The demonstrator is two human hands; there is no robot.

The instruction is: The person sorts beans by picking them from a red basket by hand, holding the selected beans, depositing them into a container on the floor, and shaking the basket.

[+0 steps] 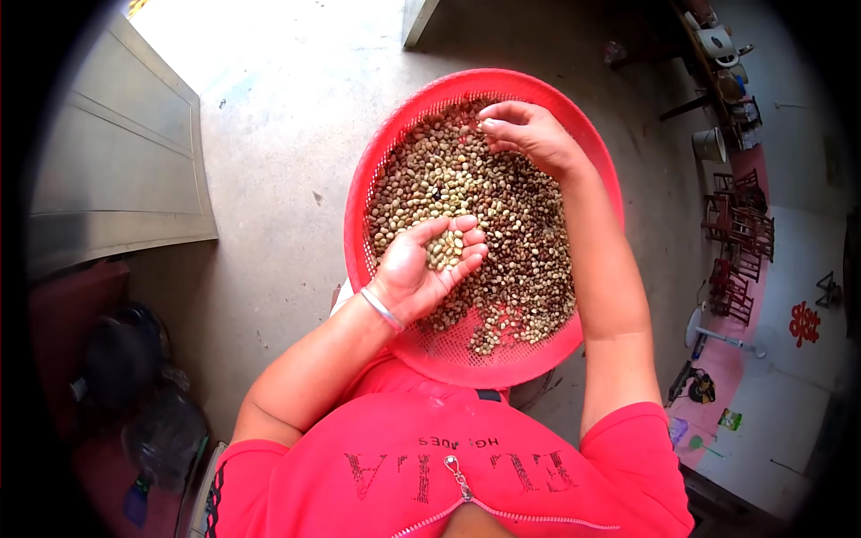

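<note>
A round red mesh basket (596, 134) rests on my lap, spread with small beans (529, 242) in green, tan and dark brown. Lighter, larger ones lie toward the left, darker ones toward the right. My left hand (417, 273), with a band on its wrist, is cupped palm up over the basket and holds a small heap of pale green beans (444, 251). Above the far side of the basket is my right hand (529, 134), its thumb and fingers curled close together. Whether anything sits between those fingertips is too small to tell.
A grey metal cabinet (117, 143) stands at the left, with dark bags (126, 359) below it. Along the right are a white bucket (708, 145), stacked red-brown stools (740, 233) and a standing fan (726, 339). Concrete floor (269, 179) surrounds the basket.
</note>
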